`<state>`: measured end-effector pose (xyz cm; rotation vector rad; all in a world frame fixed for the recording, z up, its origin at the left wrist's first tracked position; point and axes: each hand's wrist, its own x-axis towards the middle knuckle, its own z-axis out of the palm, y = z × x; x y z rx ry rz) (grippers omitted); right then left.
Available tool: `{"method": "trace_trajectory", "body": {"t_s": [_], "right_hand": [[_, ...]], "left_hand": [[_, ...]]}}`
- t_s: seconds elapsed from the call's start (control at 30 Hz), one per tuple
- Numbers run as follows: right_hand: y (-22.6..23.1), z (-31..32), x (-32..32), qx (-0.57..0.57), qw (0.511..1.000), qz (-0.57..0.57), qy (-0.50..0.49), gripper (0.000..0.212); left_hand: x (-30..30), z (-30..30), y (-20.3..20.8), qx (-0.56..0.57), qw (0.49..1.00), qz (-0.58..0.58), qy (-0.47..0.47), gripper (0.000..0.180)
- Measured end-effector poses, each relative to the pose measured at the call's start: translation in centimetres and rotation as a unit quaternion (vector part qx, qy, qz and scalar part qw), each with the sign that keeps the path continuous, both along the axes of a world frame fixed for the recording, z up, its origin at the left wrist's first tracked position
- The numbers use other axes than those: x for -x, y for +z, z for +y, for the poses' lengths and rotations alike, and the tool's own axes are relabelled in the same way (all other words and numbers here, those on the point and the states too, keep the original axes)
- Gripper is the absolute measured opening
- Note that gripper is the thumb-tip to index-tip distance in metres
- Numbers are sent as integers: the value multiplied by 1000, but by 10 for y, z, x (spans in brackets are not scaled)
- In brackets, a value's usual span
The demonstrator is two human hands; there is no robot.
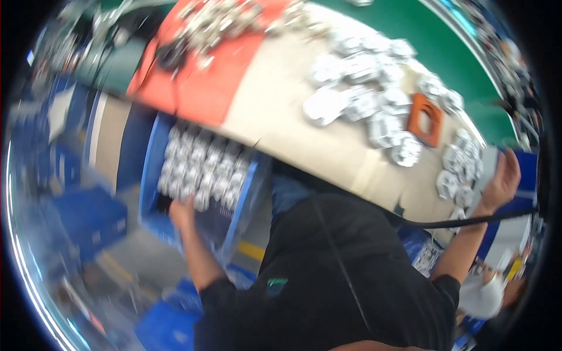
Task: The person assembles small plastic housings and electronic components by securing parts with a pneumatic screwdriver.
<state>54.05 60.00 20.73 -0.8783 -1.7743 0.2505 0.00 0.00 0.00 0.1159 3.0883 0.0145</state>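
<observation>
My left hand (182, 212) reaches down into a blue bin (150, 169) below the table edge. Rows of silvery metal parts (202, 167) fill its far part, and a dark lining shows nearer me. The left fingers are blurred beside the nearest parts, so whether they grip one is unclear. Off the right end of the table, my right hand (502, 182) is raised with its fingers extended and nothing visible in it. Close to it lie several round metal castings (462, 164) on the tabletop.
On the beige table (287, 123) lie more castings (363, 76) and an orange frame-like piece (424, 120). Small brass-coloured parts (216, 23) are heaped on a red mat (202, 88). A black cable (468, 221) crosses near my right forearm. Blue crates (82, 222) stand at left.
</observation>
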Motion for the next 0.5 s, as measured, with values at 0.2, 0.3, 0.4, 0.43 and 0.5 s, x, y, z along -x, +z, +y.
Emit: {"method": "trace_trajectory", "body": {"t_s": [0.2,0.3,0.4,0.43,0.5], "right_hand": [[13,-7,-24,-14,998,45,-50,28],[5,-9,-32,24,997,42,-58,27],[8,-19,-18,33,998,34,-49,24],[11,-21,-14,49,998,17,-45,22],[19,-29,-9,59,997,-9,-51,19]], "left_hand": [[52,289,183,-536,803,-6,-260,22],[50,458,228,-519,686,-82,-503,41],[35,608,241,-352,629,1,-694,68],[39,664,229,-293,618,26,-729,75],[23,753,208,-161,625,38,-763,94]]}}
